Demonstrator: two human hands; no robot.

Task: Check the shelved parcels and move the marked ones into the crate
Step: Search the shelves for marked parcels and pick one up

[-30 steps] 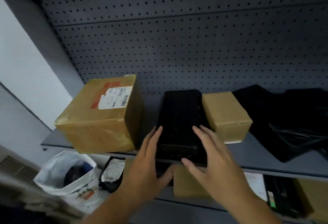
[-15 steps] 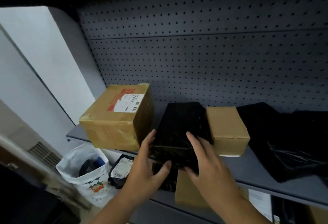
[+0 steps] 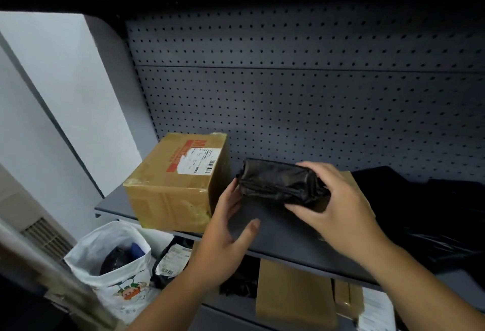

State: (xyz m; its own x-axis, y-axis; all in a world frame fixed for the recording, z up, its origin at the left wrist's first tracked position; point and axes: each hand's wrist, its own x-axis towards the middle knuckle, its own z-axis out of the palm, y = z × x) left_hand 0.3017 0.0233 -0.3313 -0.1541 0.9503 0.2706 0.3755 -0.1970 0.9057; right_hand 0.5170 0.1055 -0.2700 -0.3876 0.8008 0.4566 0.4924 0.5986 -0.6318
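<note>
A black plastic-wrapped parcel (image 3: 278, 184) is tipped up on end above the grey shelf (image 3: 273, 228). My right hand (image 3: 338, 207) grips its right end, fingers over the top. My left hand (image 3: 228, 228) touches its lower left corner with fingertips, thumb spread and free. A large cardboard box (image 3: 173, 186) with a white label and red print stands to the left. A smaller cardboard box (image 3: 350, 181) sits mostly hidden behind my right hand. No crate is in view.
Black bagged parcels (image 3: 425, 207) lie at the shelf's right. A pegboard back panel (image 3: 301, 99) closes the rear. On the lower shelf are a white printed bag (image 3: 112, 270), a labelled black pouch (image 3: 170, 260) and a brown box (image 3: 291, 294).
The black parcel lay flat on the shelf; both hands took hold of it and tipped it up on end. The view shifted left and upward.
</note>
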